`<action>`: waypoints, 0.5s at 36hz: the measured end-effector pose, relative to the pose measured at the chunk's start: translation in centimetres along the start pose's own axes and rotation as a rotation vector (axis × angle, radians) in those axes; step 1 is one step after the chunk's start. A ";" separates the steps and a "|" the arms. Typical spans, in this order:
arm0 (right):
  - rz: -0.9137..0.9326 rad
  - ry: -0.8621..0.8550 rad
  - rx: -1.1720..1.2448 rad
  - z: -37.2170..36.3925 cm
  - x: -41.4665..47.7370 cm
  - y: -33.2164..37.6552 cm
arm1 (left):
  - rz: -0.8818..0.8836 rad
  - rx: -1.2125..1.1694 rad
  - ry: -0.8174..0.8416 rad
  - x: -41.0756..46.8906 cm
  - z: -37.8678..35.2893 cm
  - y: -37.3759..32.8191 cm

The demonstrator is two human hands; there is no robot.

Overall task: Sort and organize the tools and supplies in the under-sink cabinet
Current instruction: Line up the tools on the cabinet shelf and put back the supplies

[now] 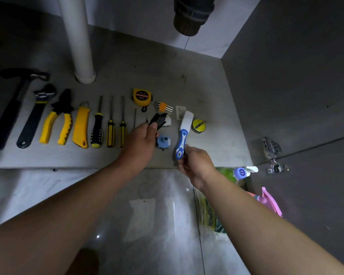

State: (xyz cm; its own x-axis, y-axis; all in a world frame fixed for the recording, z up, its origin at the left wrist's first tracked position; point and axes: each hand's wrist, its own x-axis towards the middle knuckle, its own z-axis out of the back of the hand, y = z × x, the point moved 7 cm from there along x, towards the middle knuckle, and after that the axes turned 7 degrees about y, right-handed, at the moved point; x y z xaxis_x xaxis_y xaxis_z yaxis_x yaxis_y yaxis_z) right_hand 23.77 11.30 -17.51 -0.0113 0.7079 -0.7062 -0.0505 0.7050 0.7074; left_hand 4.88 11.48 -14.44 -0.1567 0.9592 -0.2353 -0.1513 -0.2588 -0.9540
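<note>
Already the bulk of the sorting looks done. On the cabinet floor [207, 86] a hammer [14, 100], an adjustable wrench [35, 116], pliers [59, 120], a yellow utility knife [80, 128] and three screwdrivers [110, 132] lie side by side in a neat row, handles toward you, running from the left toward the middle.

Just right of the row the small stuff is looser. A tape measure [141, 97], a set of hex keys [165, 107], a small white piece [180, 112], a roll of yellow tape [198, 126] and a blue fitting [163, 141] sit close together in no clear order. By my reading, that cluster is what is left to arrange.

Your left hand [142, 141] hovers over the cluster, fingers and thumb curled round a black object [157, 120] whose kind I cannot make out. Your right hand [195, 165], nearer the front edge, pinches the lower end of a blue-and-white tool [183, 133], its white end tilted up and away, beside the tape roll.

Behind, a white pipe [77, 40] stands on the cabinet floor and a dark drain fitting [193, 14] hangs above. Outside the cabinet to your right, by the door hinge [272, 153], a spray bottle [244, 171] and a pink item [270, 201] wait. Judged from the task, they may yet need a place inside.
</note>
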 end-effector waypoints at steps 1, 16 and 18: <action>0.001 0.013 0.053 -0.2 0.0 -0.1 | 0.000 0.000 -0.005 0.0 0.1 0.1; -0.040 0.173 0.261 -1.5 0.3 0.5 | 0.012 -0.020 -0.011 0.2 0.9 0.5; 0.014 0.123 0.121 -1.2 0.5 1.3 | 0.012 -0.027 -0.003 0.2 1.0 0.4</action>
State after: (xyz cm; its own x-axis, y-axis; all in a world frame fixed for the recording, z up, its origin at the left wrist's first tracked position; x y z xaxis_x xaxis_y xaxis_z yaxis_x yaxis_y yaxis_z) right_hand 22.53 12.52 -16.98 -0.1338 0.7121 -0.6892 0.0712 0.7006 0.7100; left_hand 3.81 11.45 -14.69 -0.1609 0.9559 -0.2458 -0.1234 -0.2666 -0.9559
